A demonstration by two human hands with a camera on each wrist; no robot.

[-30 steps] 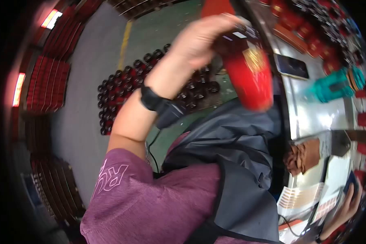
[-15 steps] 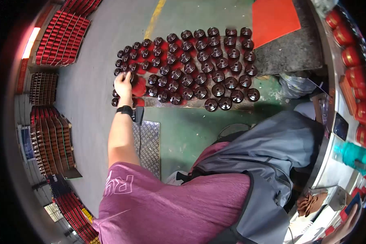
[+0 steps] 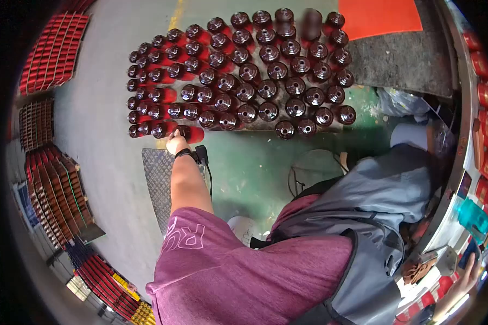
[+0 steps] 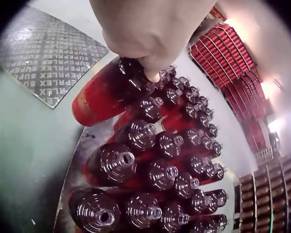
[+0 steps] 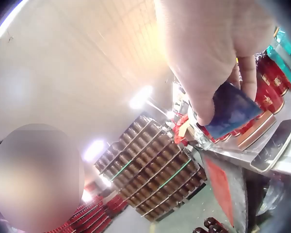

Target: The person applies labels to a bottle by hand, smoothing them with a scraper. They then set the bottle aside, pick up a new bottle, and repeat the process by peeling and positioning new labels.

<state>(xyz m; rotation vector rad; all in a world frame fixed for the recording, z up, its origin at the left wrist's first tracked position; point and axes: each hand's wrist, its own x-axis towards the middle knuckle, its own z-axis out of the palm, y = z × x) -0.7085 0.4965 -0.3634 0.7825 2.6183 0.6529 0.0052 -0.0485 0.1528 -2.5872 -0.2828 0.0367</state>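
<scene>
In the head view my left hand [image 3: 177, 143] reaches down to the near edge of a large group of glossy red bottles with dark shoulders. It grips one red bottle [image 3: 194, 134] at the dark upper end. The left wrist view has the fingers of my left hand [image 4: 148, 34] curled over the shoulder of that bottle [image 4: 94, 97], which hides its neck. Other open-necked bottles [image 4: 114, 162] stand close beside it. At the table on the right, my right hand [image 5: 218, 53] holds a dark blue, flat block-like piece [image 5: 233, 111] between thumb and fingers.
The bottles stand on a low board above the green floor [image 3: 238, 162]. A patterned panel [image 3: 156, 184] lies near my left arm. On the table are a phone [image 5: 276, 145], a teal bottle [image 3: 474, 216], a brown cloth [image 3: 417, 269] and red bottles. Stacked pallets [image 3: 38, 127] line the left side.
My left hand, earlier holding a red bottle with a gold emblem beside the table, moved out to the bottle group, then to its near edge. My right hand keeps the blue piece.
</scene>
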